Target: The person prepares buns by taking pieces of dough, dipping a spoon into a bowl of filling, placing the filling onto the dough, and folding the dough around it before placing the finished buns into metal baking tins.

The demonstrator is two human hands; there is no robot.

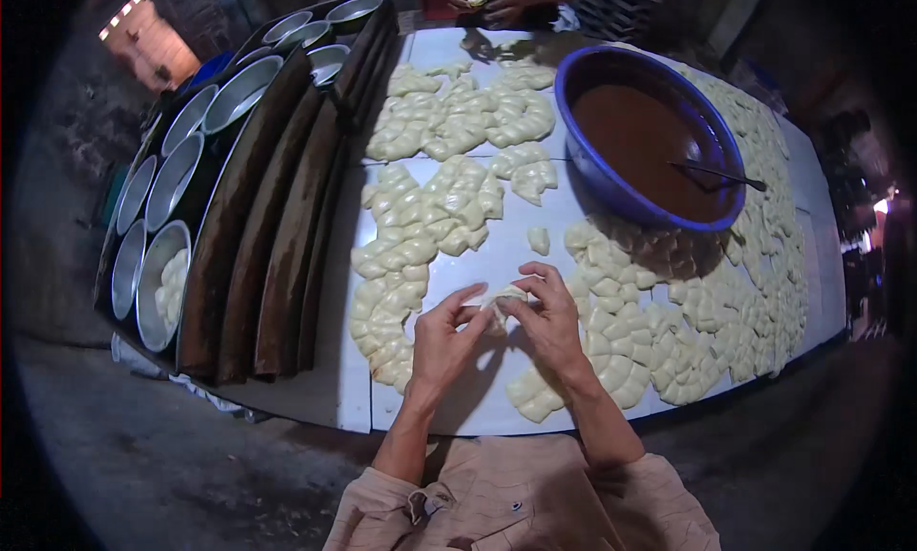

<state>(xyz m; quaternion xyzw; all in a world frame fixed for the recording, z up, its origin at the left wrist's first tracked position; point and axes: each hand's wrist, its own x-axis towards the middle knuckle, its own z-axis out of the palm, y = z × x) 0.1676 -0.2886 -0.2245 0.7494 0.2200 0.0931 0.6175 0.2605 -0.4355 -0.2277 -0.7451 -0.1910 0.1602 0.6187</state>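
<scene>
In the head view my left hand and my right hand pinch a small, pale piece of dough between their fingers at the front middle of the white table. Glossy, lumpy dough pieces lie in flat clusters on both sides of my hands and beyond them. A lone piece sits just beyond my right hand. Parts of the held piece are hidden by my fingers.
A blue tub of brown liquid with a spoon stands at back right. Metal pans, one holding dough, sit at left beside long dark metal troughs. Another person's hands hold something small at the far edge.
</scene>
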